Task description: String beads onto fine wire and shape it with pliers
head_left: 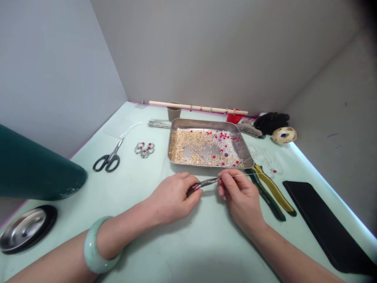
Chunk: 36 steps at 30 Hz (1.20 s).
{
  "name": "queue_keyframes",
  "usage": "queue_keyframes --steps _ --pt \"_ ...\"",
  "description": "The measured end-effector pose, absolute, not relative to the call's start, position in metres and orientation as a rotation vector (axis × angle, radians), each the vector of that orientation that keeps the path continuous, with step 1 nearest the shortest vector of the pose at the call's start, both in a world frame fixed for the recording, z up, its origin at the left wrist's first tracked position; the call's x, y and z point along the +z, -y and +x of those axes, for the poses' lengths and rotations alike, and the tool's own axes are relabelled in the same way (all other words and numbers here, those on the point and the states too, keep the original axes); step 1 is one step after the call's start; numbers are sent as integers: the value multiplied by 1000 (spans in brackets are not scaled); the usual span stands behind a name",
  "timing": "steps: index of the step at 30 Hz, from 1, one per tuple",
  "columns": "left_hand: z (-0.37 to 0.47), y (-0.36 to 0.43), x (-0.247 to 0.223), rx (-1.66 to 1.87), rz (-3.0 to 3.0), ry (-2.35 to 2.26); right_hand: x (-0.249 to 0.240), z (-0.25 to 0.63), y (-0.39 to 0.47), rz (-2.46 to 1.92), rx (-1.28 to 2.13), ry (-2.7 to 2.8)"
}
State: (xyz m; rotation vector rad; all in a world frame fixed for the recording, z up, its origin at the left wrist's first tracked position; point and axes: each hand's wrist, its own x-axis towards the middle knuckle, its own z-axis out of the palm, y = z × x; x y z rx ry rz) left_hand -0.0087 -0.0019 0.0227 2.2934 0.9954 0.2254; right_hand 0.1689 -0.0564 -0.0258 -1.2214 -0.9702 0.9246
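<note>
Strand work with pliers, just on my side of a bead tray. My left hand [176, 195] is wrapped around the pliers [207, 182], whose tips point rightward and meet the fingertips of my right hand [243, 196]. Thumb and forefinger of that right hand pinch a fine strand [246, 174], which runs off to the right above the yellow-and-green cutters [275, 188]; whether the plier tips bite the strand itself is too small to tell. The metal tray [210, 166], just beyond both hands, holds loose beads [191, 137] of gold, clear and red. Likely points of failure, in my judgement: (a) too hard a squeeze from my left hand could nick the strand or nip my own fingertips, since these sit right at the plier tips; (b) a slack pinch on the right could let the strand slide away, thin as it is; (c) the free length could snag on the cutters' handles if I draw it toward me; (d) a knock of my right knuckles, close beside the near rim, could jolt the tray and scatter the beads
</note>
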Motion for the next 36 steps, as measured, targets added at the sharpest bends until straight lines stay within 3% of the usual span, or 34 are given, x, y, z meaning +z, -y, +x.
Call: queue_keyframes --steps 36 --pt "-8 6 21 224 2424 -944 -27 168 55 -1223 945 898"
